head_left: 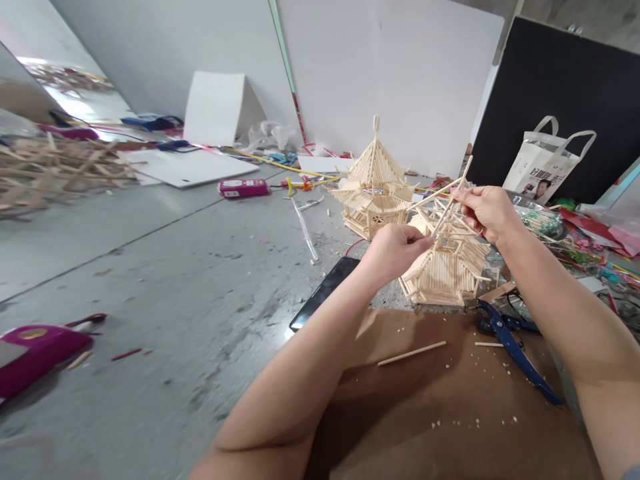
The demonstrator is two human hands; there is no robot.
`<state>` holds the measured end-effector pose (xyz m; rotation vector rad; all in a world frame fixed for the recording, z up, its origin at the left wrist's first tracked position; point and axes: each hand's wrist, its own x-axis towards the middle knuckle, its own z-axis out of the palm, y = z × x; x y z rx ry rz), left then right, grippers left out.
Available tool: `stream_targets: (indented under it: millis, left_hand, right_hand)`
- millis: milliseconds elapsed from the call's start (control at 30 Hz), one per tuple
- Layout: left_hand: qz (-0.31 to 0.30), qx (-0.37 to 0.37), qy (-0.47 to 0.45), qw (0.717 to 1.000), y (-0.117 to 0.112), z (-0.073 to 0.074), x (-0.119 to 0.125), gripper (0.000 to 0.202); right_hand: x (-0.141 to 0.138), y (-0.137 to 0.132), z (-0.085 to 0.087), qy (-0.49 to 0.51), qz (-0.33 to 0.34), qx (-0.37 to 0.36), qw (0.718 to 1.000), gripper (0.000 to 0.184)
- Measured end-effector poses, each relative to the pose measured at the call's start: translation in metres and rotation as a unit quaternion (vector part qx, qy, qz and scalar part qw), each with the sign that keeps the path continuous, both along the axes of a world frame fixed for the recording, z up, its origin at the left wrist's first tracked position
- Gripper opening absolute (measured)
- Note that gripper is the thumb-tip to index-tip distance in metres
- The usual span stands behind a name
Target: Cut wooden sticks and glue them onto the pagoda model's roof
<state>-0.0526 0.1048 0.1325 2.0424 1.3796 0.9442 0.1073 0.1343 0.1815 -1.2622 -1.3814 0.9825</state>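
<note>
Above a small pavilion model (443, 270) made of thin wooden sticks, my hands hold a few sticks (440, 189) that meet at a peak. My right hand (487, 212) pinches them near their crossing at the top. Lower down, my left hand (397, 250) has its thumb and fingers closed on the lower end of one stick. Whether the sticks' other ends touch the model, I cannot tell. Just behind to the left stands a second stick pavilion (375, 177) with a pointed roof and a knob on top.
Blue-handled pliers (520, 357) and a loose stick (413, 353) lie on a brown sheet (450, 413). A black phone (325, 293) lies by my left forearm. Magenta devices (243, 188) sit on the grey floor. A printed bag (543, 163) and clutter fill the right; a stick pile (60, 167) lies left.
</note>
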Motion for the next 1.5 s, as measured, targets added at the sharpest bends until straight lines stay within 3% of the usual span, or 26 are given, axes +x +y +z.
stream_targets:
  millis: [833,1500]
  left_hand:
    - [-0.013,-0.009,0.005,1.0,0.0025,-0.0015,0.0031,0.028]
    - [-0.002,-0.009,-0.007,1.0,0.0078,-0.0055,0.0002,0.029]
  right_hand:
    - [0.0024,0.005,-0.007,0.016,0.004,0.017,1.0,0.023]
    - [0.0012,0.0044,-0.0057,-0.026,-0.021,0.026,0.999,0.029]
